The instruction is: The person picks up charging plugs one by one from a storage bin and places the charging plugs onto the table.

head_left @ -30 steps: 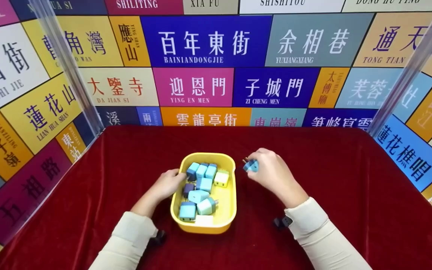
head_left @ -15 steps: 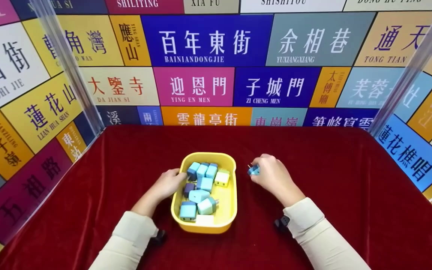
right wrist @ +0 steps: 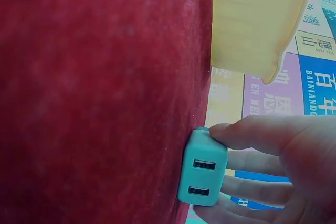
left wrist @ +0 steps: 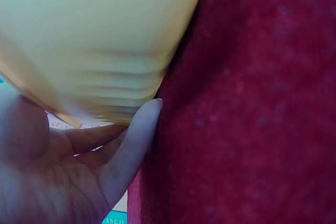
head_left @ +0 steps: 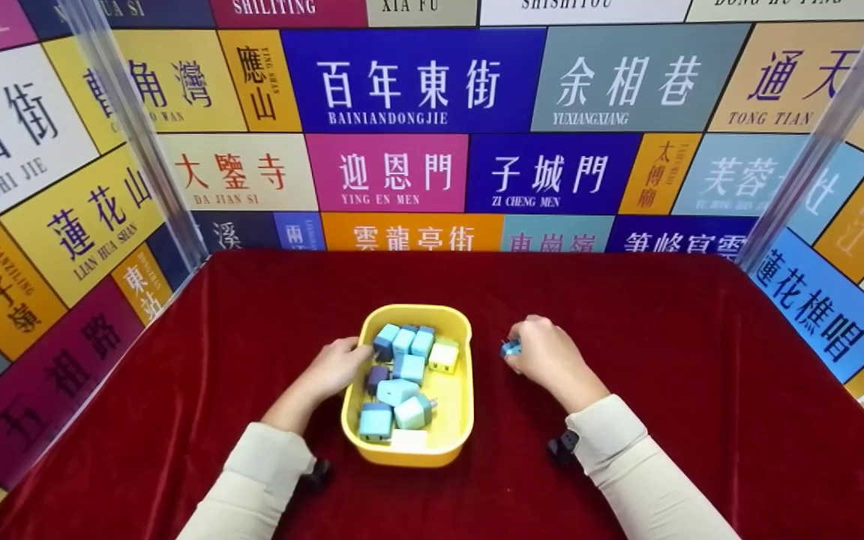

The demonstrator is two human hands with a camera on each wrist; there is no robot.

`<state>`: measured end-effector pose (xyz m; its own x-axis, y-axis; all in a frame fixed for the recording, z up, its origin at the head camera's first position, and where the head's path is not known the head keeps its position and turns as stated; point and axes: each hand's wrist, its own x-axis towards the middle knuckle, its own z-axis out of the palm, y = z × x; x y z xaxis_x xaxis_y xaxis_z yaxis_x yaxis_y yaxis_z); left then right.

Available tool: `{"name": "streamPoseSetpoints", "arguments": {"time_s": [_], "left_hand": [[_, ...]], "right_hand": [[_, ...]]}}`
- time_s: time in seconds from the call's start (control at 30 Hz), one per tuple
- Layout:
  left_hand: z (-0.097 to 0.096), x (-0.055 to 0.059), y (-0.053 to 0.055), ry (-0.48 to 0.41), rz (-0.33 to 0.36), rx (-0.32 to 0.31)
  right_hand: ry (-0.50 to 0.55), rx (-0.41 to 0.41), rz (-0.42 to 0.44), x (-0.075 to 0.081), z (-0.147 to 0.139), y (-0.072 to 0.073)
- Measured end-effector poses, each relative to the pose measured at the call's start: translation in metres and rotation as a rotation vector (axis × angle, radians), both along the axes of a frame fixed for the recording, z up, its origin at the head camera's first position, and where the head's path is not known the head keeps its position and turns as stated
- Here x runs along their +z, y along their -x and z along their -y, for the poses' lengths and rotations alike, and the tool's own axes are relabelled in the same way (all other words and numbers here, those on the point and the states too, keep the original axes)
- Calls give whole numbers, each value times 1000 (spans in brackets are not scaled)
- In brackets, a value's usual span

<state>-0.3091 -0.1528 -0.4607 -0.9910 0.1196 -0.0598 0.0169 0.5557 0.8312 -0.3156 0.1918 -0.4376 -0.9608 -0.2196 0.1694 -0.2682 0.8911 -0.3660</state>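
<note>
On the left side of a yellow plastic tub (head_left: pixel 467 397), my left hand (head_left: pixel 338 366) grips the wall near its rim. The left wrist view has its thumb and fingers against the tub's ribbed outer wall (left wrist: pixel 113 77). Right of the tub, my right hand (head_left: pixel 548 356) pinches a light-blue USB charger (head_left: pixel 510 349) between thumb and fingers. Two USB ports face the right wrist camera on this charger (right wrist: pixel 202 169), close against the red cloth. Inside the tub lie several chargers, among them blue ones (head_left: pixel 409 369), a dark purple one (head_left: pixel 378 379) and a pale yellow one (head_left: pixel 444 356).
Dark red velvet cloth (head_left: pixel 627 315) covers the table under the tub and hands. Printed panels with street names (head_left: pixel 409 82) stand behind and at both sides. Clear upright posts (head_left: pixel 151 150) mark the back corners.
My right hand has moved a little right and toward me, lowering the blue charger to the cloth, farther from the tub. The left hand and tub have stayed in place.
</note>
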Motion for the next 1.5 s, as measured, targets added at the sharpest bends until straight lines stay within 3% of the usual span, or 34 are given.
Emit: {"name": "streamPoseSetpoints", "arguments": {"time_s": [0.13, 0.37, 0.5, 0.97, 1.17, 1.5], "left_hand": [[0, 1, 0, -1, -5, -6], [0, 2, -1, 1, -4, -15], [0, 1, -1, -7, -14, -9], [0, 1, 0, -16, 8, -3], [1, -1, 0, -18, 3, -3], [0, 0, 0, -4, -8, -14]], "right_hand": [[-51, 45, 9, 4, -3, -1], [-102, 296, 26, 13, -13, 0], [-132, 355, 0, 13, -17, 1], [-200, 295, -9, 11, -19, 1], [-246, 270, -72, 7, -19, 3], [-213, 248, -202, 1, -11, 8]]}}
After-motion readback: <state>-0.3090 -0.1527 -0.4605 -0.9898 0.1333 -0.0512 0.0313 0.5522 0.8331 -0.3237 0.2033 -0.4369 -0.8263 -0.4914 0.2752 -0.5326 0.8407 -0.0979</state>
